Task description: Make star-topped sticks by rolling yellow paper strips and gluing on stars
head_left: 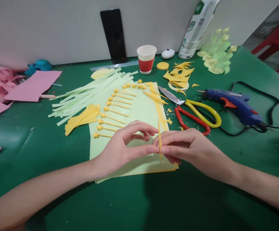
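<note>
A thin yellow paper stick [160, 133] stands nearly upright between my two hands, above the pale green sheets [139, 163]. My right hand [189, 142] pinches it low down between thumb and fingers. From the other side, my left hand [129, 138] has its thumb against the stick at the same spot, and its curved index finger reaches the stick higher up. Left of my hands, several yellow sticks [116, 112] with star-shaped heads lie in a column on the sheets. Loose yellow stars [134, 86] and a few plain sticks [155, 97] lie at the sheets' far end.
Scissors [194, 112] and a blue glue gun [235, 106] with a black cord lie at right. Behind are a paper cup [146, 61], yellow scraps [179, 75] and a green paper plant [217, 54]. Pale green strips [88, 91], folded yellow paper [81, 118] and pink paper [35, 86] lie left.
</note>
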A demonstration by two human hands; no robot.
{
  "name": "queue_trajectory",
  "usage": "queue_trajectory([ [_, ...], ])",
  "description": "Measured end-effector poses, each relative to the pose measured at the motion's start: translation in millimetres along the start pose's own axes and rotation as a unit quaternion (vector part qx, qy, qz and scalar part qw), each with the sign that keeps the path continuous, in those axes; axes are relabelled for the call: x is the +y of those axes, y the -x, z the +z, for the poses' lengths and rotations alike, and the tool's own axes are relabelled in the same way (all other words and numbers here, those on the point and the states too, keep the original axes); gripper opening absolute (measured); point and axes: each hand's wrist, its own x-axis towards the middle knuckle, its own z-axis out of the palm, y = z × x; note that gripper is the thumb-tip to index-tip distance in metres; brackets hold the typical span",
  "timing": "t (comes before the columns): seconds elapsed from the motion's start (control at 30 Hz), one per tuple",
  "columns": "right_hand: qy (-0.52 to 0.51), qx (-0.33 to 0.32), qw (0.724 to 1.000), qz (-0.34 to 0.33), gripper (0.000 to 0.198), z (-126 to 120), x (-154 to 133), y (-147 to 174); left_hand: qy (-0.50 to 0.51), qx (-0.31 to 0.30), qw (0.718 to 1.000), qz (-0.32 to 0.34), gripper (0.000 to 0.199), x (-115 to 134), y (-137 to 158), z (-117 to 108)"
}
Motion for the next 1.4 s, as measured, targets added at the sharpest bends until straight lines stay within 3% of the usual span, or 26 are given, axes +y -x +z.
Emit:
queue_trajectory([
  [0.13, -0.069, -0.056, 0.992, 0.086, 0.016, 2, 5, 0, -0.061, -0.017, 0.998, 0.012, 0.012, -1, 0, -3],
  [0.33, -0.178, -0.114, 0.972, 0.105, 0.014, -1, 12, -3, -0.108, -0.015, 0.994, 0.002, 0.011, 4, 0, -3],
  [0.77, -0.163, -0.122, 0.965, 0.164, 0.014, -10, 13, -11, -0.150, -0.033, 0.988, 0.007, 0.012, 5, -2, -4],
  [0.9, -0.137, -0.092, 0.973, 0.159, 0.018, -10, 11, -8, -0.161, -0.002, 0.986, 0.053, 0.011, 3, -2, -4],
  [1.07, -0.080, 0.008, 0.992, 0.100, 0.016, -8, 5, -3, -0.190, 0.030, 0.971, 0.145, 0.012, 0, -5, -10],
  [1.2, -0.005, 0.076, 0.996, 0.040, 0.011, -7, 0, -2, -0.281, 0.025, 0.925, 0.253, 0.014, -2, -7, -15],
  [1.4, 0.131, 0.133, 0.981, -0.046, 0.012, -2, 1, -3, -0.388, 0.037, 0.861, 0.325, 0.010, -3, -7, -18],
])
